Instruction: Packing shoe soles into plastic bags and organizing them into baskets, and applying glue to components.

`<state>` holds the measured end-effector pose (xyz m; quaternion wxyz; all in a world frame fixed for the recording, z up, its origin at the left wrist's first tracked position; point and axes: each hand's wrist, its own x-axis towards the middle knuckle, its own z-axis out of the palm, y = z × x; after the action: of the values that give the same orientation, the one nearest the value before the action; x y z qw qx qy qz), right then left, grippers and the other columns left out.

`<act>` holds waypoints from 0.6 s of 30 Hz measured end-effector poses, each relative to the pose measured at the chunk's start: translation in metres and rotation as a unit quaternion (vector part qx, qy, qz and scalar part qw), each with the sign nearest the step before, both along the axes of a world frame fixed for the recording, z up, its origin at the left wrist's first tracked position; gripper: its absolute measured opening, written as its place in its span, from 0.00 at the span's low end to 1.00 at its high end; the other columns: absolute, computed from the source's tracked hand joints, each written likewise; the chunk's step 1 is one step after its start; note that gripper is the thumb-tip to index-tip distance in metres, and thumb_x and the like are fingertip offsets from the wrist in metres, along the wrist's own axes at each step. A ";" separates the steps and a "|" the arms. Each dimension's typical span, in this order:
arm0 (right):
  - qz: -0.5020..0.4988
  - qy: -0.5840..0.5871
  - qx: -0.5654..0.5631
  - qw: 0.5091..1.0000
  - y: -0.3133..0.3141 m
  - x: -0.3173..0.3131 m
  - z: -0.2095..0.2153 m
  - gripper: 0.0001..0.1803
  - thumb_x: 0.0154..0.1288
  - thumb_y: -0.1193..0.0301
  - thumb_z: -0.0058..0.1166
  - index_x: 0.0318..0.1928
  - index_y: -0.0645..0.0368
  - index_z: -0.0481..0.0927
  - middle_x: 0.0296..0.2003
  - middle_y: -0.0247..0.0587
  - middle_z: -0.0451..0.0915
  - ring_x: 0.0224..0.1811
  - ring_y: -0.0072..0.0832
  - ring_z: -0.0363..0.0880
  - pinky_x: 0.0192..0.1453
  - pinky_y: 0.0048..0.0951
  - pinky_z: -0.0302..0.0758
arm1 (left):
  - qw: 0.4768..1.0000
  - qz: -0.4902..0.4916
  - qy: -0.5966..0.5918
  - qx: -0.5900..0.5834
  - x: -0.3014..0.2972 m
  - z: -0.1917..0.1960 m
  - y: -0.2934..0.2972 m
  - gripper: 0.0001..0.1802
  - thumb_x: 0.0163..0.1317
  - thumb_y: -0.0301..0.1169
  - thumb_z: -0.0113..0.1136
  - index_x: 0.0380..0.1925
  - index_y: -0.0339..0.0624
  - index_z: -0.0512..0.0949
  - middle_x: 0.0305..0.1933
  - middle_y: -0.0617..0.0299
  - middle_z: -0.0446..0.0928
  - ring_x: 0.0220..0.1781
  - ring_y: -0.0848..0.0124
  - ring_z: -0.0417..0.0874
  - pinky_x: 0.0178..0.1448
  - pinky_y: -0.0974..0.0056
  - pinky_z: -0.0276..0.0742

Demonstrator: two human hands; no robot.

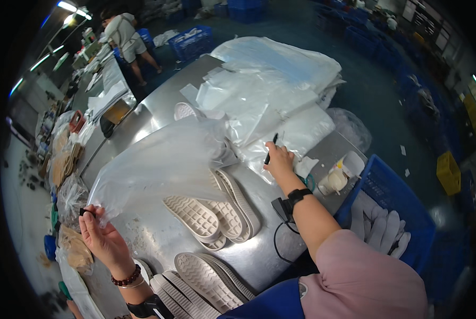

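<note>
seems only partway along, judging by the lie of things: has one clear bag (153,159) spread in the air and over the metal worktop (155,98), with no sole clearly inside it. shows, as left to do, the pale soles in the middle stack (192,217), lying loose just under the bag's near edge, and the nearer soles (208,279) by the body, also unbagged; cannot tell about the far sole (184,111), partly covered at the bag's other end. leaves plenty of stock in the pile of clear bags (275,80) beyond, and more white pieces (378,228) in the blue crate (402,191) at the right. pinches the bag's left end in the left hand (102,236), thumb and fingertips together, palm partly open, with something small and dark at the fingertips, too small to identify. grips a slim dark tool (274,141), pen-like, in the right hand (280,159), fingers curled closed, just above the near part of the pile; cannot tell about actual contact there.
</note>
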<state>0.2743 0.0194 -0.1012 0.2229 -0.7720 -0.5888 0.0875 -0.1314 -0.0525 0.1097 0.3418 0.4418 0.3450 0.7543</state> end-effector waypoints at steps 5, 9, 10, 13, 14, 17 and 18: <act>-0.024 0.122 0.051 0.991 0.012 0.016 -0.023 0.17 0.51 0.73 0.57 0.44 0.52 0.72 0.28 0.40 0.80 0.39 0.37 0.75 0.48 0.37 0.66 | 1.000 -0.011 0.008 0.009 0.001 0.003 0.003 0.09 0.65 0.29 0.53 0.42 0.36 0.74 0.43 0.60 0.77 0.42 0.74 0.78 0.52 0.71 0.72; -0.034 0.119 0.093 0.988 0.025 0.022 -0.021 0.11 0.58 0.74 0.45 0.42 0.53 0.73 0.24 0.41 0.79 0.34 0.39 0.77 0.43 0.39 0.69 | 1.000 -0.021 0.007 0.000 -0.002 0.006 0.000 0.08 0.66 0.29 0.52 0.41 0.36 0.74 0.43 0.60 0.77 0.41 0.74 0.77 0.51 0.70 0.72; -0.037 0.065 0.103 0.992 0.033 0.024 -0.018 0.11 0.57 0.74 0.47 0.42 0.51 0.73 0.27 0.41 0.80 0.37 0.39 0.77 0.44 0.39 0.68 | 1.000 -0.018 0.006 0.003 -0.002 0.006 0.000 0.08 0.66 0.29 0.52 0.41 0.36 0.74 0.43 0.60 0.77 0.41 0.74 0.77 0.51 0.70 0.72; 0.006 -0.076 0.192 0.978 0.062 0.032 0.011 0.11 0.58 0.72 0.47 0.43 0.51 0.73 0.28 0.39 0.79 0.39 0.36 0.75 0.45 0.38 0.66 | 1.000 -0.026 0.012 0.012 0.002 0.004 0.001 0.08 0.65 0.28 0.52 0.40 0.36 0.74 0.43 0.60 0.77 0.40 0.74 0.77 0.51 0.71 0.72; 0.006 -0.077 0.192 0.978 0.068 0.031 0.020 0.11 0.58 0.72 0.47 0.43 0.51 0.73 0.28 0.39 0.79 0.39 0.36 0.75 0.45 0.38 0.66 | 1.000 -0.024 0.010 0.009 0.003 0.003 0.001 0.07 0.65 0.28 0.53 0.40 0.36 0.74 0.42 0.60 0.77 0.40 0.74 0.77 0.51 0.71 0.72; 0.086 -0.180 0.250 0.947 0.076 0.019 0.051 0.13 0.58 0.70 0.51 0.46 0.50 0.72 0.28 0.35 0.78 0.39 0.33 0.73 0.46 0.37 0.64 | 1.000 -0.017 0.002 0.004 0.004 0.003 0.002 0.07 0.65 0.28 0.53 0.39 0.36 0.74 0.41 0.61 0.77 0.40 0.74 0.76 0.51 0.71 0.72; 0.079 -0.161 0.342 0.923 0.073 0.011 0.056 0.17 0.57 0.68 0.53 0.48 0.50 0.72 0.27 0.33 0.77 0.38 0.32 0.72 0.45 0.35 0.63 | 1.000 -0.011 -0.004 -0.001 0.002 0.002 0.002 0.06 0.65 0.28 0.53 0.38 0.36 0.74 0.41 0.61 0.77 0.40 0.74 0.76 0.52 0.71 0.72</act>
<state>0.2854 0.0926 -0.0450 0.3674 -0.6034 -0.6703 -0.2272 -0.1290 -0.0505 0.1122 0.3518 0.4425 0.3395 0.7518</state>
